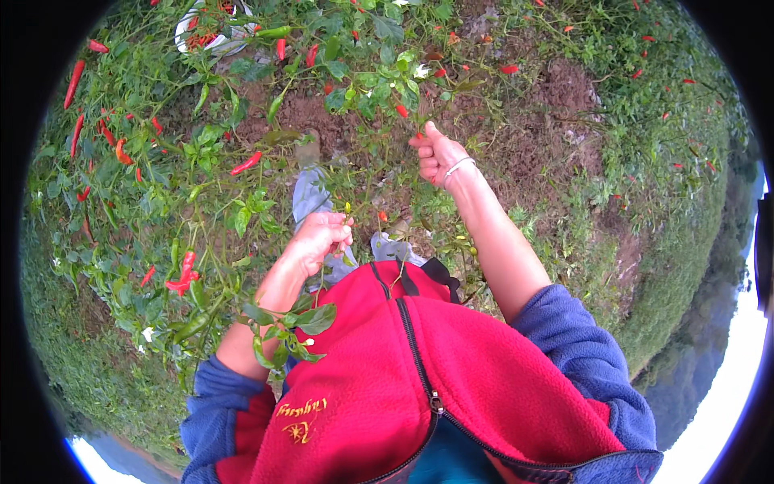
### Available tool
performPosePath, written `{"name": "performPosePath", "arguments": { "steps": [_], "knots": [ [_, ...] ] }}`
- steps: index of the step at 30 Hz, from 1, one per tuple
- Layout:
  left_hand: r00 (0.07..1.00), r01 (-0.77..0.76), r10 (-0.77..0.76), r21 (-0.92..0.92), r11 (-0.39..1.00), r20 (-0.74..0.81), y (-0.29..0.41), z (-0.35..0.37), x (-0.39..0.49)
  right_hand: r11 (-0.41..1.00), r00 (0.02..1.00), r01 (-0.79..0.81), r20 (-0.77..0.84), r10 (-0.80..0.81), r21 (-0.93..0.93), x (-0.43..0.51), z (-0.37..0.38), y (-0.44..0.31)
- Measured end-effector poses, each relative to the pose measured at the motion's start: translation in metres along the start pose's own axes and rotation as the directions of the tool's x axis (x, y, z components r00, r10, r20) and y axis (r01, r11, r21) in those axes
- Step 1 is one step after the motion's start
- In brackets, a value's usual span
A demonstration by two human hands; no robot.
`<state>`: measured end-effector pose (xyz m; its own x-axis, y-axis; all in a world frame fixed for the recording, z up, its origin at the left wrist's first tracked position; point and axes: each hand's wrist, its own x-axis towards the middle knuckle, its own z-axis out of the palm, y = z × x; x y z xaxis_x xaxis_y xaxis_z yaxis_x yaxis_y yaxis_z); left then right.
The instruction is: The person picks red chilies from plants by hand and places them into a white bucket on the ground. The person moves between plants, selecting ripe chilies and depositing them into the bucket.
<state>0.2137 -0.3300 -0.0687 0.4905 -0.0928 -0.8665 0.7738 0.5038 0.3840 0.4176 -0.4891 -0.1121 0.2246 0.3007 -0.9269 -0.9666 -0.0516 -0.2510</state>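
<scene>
My left hand (320, 241) is in front of the jacket, thumb and fingers pinched together around a thin green chili stem (357, 213). A small red-orange chili (382, 216) hangs just to its right. Farther out, my right hand (440, 158), with a pale bangle (461, 166) at the wrist, is curled closed. Bits of red chili (419, 136) show at its fingertips and below its palm; the rest is hidden by the fingers. Another red chili (401, 111) hangs just beyond that hand. Between the hands and to their left, a long red chili (246, 163) lies among the leaves.
A white container (184, 29) holding red chilies stands at the upper left. Chili plants (205, 142) with red and green fruit crowd the left side, and a leafy branch (314, 320) crosses my left forearm. Brown soil (562, 115) shows at right. My trouser legs (309, 190) are below.
</scene>
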Motion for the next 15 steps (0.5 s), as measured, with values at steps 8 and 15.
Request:
{"name": "performPosePath", "arguments": {
  "steps": [8, 15],
  "knots": [
    [1.000, -0.014, 0.014, -0.014, 1.000, -0.021, 0.001, 0.001, 0.000, 0.987, 0.999, 0.011, -0.045, -0.018, -0.159, 0.027, -0.014, 0.006],
    [1.000, -0.014, 0.015, 0.024, 1.000, -0.014, 0.002, 0.000, -0.001, 0.935, 0.935, 0.317, 0.214, -0.282, -0.155, -0.034, 0.017, -0.015]
  ]
}}
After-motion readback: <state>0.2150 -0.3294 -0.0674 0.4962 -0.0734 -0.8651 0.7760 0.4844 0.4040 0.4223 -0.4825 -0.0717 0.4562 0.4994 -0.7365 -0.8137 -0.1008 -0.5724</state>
